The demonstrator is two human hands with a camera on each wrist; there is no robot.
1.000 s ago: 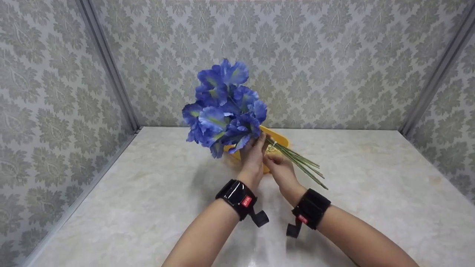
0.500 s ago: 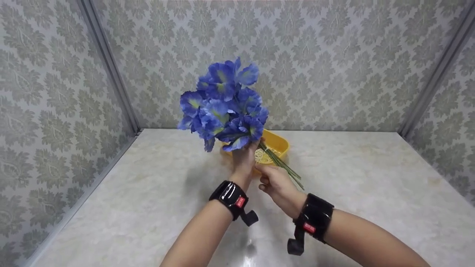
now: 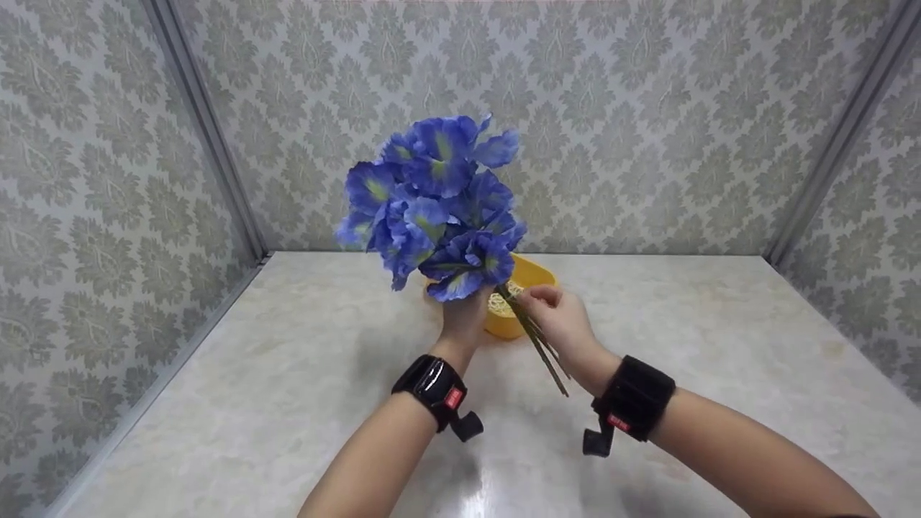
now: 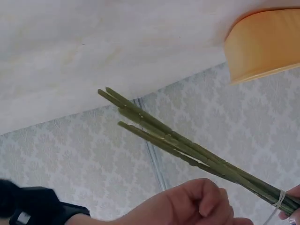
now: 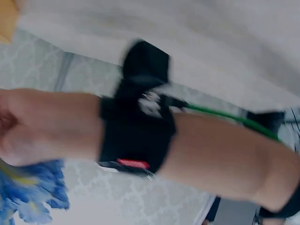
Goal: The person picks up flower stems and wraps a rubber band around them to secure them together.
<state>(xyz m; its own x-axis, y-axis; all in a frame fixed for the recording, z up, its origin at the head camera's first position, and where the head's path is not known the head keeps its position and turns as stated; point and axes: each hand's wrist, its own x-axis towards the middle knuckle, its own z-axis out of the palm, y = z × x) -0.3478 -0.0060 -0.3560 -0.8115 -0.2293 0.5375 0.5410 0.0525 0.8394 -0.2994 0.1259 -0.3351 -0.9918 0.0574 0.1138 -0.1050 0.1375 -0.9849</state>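
Observation:
My left hand (image 3: 464, 316) grips a bunch of blue artificial irises (image 3: 432, 201) just below the blooms, the flower heads hiding most of its fingers. The green stems (image 4: 187, 150) slant down to the right in the head view. A thin white rubber band (image 4: 281, 199) circles them close to the left fingers, and a strand of it stretches down toward my right hand (image 3: 561, 320). That hand is beside the stems, thumb and fingers curled together, pinching the strand; its fingertips are partly hidden in the left wrist view. The right wrist view is blurred.
Behind the hands a yellow tray (image 3: 534, 270) holds a heap of pale rubber bands (image 3: 499, 303). It stands on the marbled table (image 3: 302, 345), with patterned wall panels (image 3: 647, 129) at the back and sides. Black straps (image 3: 637, 397) circle both wrists.
The bunch has swung so its stems point more downward, and the left hand has shifted slightly left. The right hand dipped below the stems, then moved up and right to beside them.

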